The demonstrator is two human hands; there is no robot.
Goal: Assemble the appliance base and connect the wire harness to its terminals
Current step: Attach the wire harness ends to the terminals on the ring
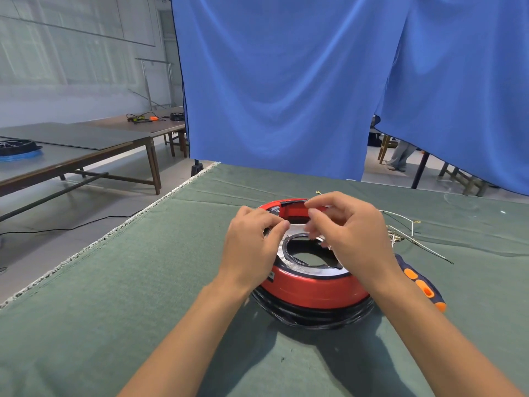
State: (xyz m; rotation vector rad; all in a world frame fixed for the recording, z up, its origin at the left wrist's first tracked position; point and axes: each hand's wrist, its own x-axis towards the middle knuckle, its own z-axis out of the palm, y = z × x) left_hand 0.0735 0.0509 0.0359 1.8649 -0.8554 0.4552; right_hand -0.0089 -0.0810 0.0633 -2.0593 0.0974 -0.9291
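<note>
Scene: a head-camera view down onto a table covered in green cloth (pixel 143 282), with a blue curtain (pixel 286 81) filling the upper centre and right of the frame.
Base: a round red appliance base (pixel 312 290) sits at centre right of the frame, resting on a black ring, with a silver top plate and a dark opening in the middle.
Left hand: the left hand (pixel 252 247) is over the left rim of the base, fingers curled and thumb meeting fingertips (whether it pinches a small part there cannot be told).
Right hand: the right hand (pixel 349 233) is over the right rim, fingers curled inward toward the left hand; what it holds, if anything, is hidden.
Hands together: the fingertips nearly meet above the far inner edge of the base.
Harness: the wire harness (pixel 406 230) lies on the cloth to the right of the base, not on it, its long run slanting toward the lower right.
Nearer hand: the right hand is the closer one to the harness, which lies just beyond its knuckles.
Screwdriver: a blue and orange screwdriver (pixel 423 285) lies at right, under the right forearm.
Judgement: the harness looks not yet connected.
</note>
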